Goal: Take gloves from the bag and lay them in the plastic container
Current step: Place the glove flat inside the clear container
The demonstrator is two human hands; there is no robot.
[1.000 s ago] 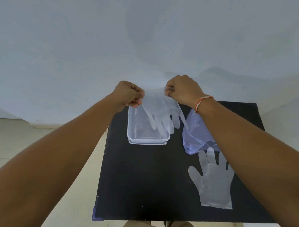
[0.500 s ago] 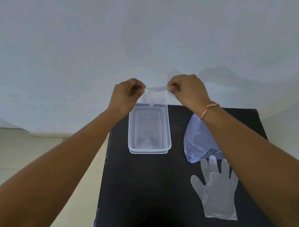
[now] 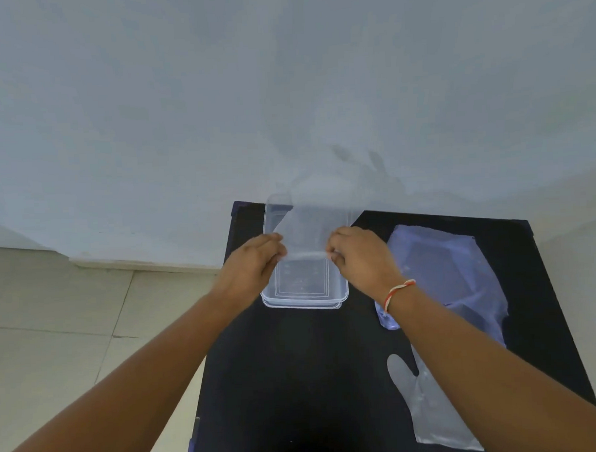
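A clear thin plastic glove [image 3: 318, 218] is stretched between my two hands over the clear rectangular plastic container [image 3: 305, 302] at the back of the black table. My left hand [image 3: 253, 262] pinches the glove's cuff on the left and my right hand [image 3: 357, 254] pinches it on the right. The glove's fingers point away from me, past the container's far end and against the wall. The pale blue bag [image 3: 445, 274] lies flat to the right of the container. A second clear glove [image 3: 431, 408] lies on the table near the front right, partly under my right forearm.
The small black table [image 3: 289, 380] stands against a pale wall [image 3: 284, 89]. Its left edge drops to a tiled floor [image 3: 55, 322]. My forearms cross the table's front left and front right.
My hands have come down and toward me, from above the container's far end to over its middle. The glove, which hung with its fingers down, now streams away from me.
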